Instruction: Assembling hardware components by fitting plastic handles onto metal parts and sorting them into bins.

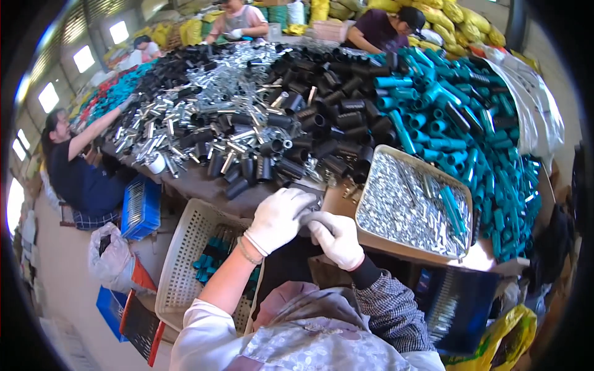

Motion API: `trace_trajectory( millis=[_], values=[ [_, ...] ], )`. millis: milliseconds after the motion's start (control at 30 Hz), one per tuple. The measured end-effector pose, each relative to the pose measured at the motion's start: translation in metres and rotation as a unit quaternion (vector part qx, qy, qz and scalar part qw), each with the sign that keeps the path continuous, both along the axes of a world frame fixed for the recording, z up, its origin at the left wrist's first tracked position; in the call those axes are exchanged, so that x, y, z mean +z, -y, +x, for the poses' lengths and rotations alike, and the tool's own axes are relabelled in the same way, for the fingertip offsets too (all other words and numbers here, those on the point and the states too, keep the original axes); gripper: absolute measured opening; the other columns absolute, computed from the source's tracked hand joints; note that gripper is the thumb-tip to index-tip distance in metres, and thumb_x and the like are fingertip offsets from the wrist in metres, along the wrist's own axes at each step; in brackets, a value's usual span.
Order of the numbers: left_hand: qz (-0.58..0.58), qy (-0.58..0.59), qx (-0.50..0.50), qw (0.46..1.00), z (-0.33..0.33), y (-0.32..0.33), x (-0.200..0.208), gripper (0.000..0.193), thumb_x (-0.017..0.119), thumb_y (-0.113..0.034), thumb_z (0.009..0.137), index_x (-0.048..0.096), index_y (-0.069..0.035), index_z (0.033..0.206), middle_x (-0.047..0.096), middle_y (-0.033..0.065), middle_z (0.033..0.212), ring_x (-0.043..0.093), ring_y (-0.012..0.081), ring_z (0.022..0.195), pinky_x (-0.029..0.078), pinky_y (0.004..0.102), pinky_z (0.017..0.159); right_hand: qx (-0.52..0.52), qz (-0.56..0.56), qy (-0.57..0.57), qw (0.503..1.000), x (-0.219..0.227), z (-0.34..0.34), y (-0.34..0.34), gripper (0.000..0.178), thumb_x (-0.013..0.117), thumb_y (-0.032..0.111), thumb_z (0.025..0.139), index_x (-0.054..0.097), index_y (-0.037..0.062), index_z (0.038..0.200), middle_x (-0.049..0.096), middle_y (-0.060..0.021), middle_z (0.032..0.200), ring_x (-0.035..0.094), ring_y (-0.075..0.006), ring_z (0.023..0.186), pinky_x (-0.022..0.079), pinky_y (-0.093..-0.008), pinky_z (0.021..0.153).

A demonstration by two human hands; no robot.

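Note:
My left hand [279, 221], in a white glove, is closed with its fingers bent toward the right. Against its fingertips rests my right hand [337, 240], also gloved in white, thumb and fingers drawn together. Whatever sits between them is small and mostly covered by the gloves; I cannot make out its kind. Just beyond the hands lies the near edge of a pile of black tubular sleeves [265, 170]. To the right of my right hand stands a cream tray [405, 244] full of small shiny metal parts, with a few teal pieces [453, 210] on top.
Teal tubes [442, 143] heap up at the right, and silvery metal parts [185, 120] at the left. A perforated cream basket [175, 272] holding teal and black pieces stands below left. A blue crate [141, 207] is farther left. Another person [80, 173] reaches across the pile; others work opposite.

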State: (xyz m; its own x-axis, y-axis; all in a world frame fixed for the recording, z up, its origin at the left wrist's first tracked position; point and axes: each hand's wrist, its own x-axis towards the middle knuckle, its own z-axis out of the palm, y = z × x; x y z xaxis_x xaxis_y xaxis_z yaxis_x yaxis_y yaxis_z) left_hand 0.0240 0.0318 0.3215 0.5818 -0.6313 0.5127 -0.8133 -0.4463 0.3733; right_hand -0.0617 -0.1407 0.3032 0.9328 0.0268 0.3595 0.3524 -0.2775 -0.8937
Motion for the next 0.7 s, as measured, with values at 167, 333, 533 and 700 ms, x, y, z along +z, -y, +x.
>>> trace_trajectory(
  millis=[167,333,533,700],
  values=[
    [-0.075,0.014,0.121,0.990,0.026,-0.045,0.003,0.023,0.071,-0.013,0.085,0.075,-0.005,0.106,0.072,0.0145,0.103,0.070,0.0334,0.098,0.056,0.0407,0.090,-0.061,0.019,-0.058,0.996,-0.021,0.014,0.004,0.018,0.062,0.013,0.098,0.073,-0.0006,0.103,0.067,-0.0084,0.066,0.064,-0.0146,0.056,0.052,-0.0292,0.057],
    [-0.013,0.103,0.294,0.950,0.130,-0.081,0.021,0.026,0.065,-0.022,0.089,0.072,-0.008,0.111,0.069,0.0137,0.113,0.064,0.0323,0.111,0.053,0.0461,0.093,-0.077,0.013,-0.066,0.995,-0.016,0.014,-0.001,0.017,0.062,0.012,0.098,0.073,-0.0002,0.102,0.067,-0.0080,0.065,0.065,-0.0143,0.056,0.052,-0.0289,0.057],
    [0.167,0.037,0.336,0.926,0.185,-0.086,0.019,0.025,0.066,-0.029,0.091,0.075,-0.016,0.110,0.072,0.0140,0.101,0.070,0.0333,0.098,0.056,0.0476,0.085,-0.082,-0.003,-0.058,0.995,-0.020,0.017,-0.005,0.017,0.063,0.014,0.099,0.073,0.0010,0.103,0.068,-0.0095,0.067,0.066,-0.0159,0.058,0.053,-0.0301,0.059],
    [-0.175,-0.032,0.304,0.936,0.166,-0.063,0.019,0.033,0.067,-0.028,0.093,0.075,-0.003,0.114,0.074,0.0186,0.111,0.071,0.0344,0.104,0.054,0.0405,0.092,-0.086,-0.007,-0.080,0.993,-0.014,0.016,0.000,0.018,0.061,0.014,0.099,0.072,0.0006,0.104,0.068,-0.0101,0.069,0.067,-0.0175,0.060,0.053,-0.0307,0.060]
  ],
)
